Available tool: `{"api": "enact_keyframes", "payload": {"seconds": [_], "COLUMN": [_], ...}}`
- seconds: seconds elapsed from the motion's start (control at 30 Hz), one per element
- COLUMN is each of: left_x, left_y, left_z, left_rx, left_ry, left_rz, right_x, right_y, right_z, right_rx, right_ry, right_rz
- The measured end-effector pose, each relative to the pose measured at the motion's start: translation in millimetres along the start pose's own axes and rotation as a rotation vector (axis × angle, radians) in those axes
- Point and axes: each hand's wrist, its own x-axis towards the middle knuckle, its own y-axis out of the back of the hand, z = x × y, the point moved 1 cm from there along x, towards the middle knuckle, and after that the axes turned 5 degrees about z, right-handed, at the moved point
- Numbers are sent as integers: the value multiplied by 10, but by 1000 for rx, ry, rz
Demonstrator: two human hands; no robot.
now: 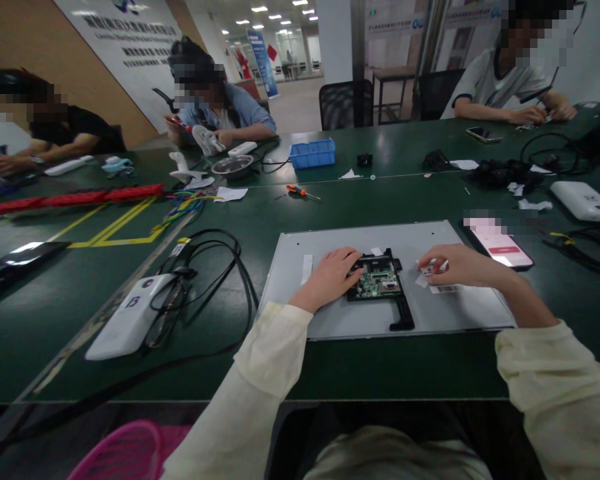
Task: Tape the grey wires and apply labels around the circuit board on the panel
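Note:
A flat grey panel [330, 327] lies on the table before me. On it sits a black plastic frame [404, 312] holding a green circuit board [377, 285]. My left hand [331, 275] lies over the frame's left edge, fingers stretched and thumb apart from them, touching the frame beside the board. To the right of the frame, my right hand [463, 267] pinches a small white sticker [429, 270] with print on it, low over the panel. Near those fingertips a barcode label [445, 289] is on the panel. A white strip [307, 269] is at the panel's left.
A lit phone [500, 243] touches or nearly touches the panel's right side. White power banks [130, 317] with black cables [237, 267] lie left and right. Beyond are an orange screwdriver [300, 192], a blue basket [312, 155] and a metal bowl [233, 167]. Several people sit across the table.

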Motion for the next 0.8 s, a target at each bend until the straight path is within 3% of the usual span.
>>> {"api": "enact_keyframes", "payload": {"seconds": [0.27, 0.47, 0.57, 0.8], "left_x": [-5, -4, 4, 12], "left_y": [-6, 16, 54, 97], "left_z": [2, 19, 51, 115], "left_rx": [8, 13, 27, 73], "left_ry": [-6, 2, -7, -47], "left_rz": [5, -4, 8, 0], "right_x": [-23, 23, 53, 140], "right_y": [-18, -139, -241, -404], "right_z": [-141, -189, -220, -190], "right_rx": [102, 351, 466, 435], "right_ry": [17, -39, -39, -30], "right_rz": [-141, -37, -66, -11]}}
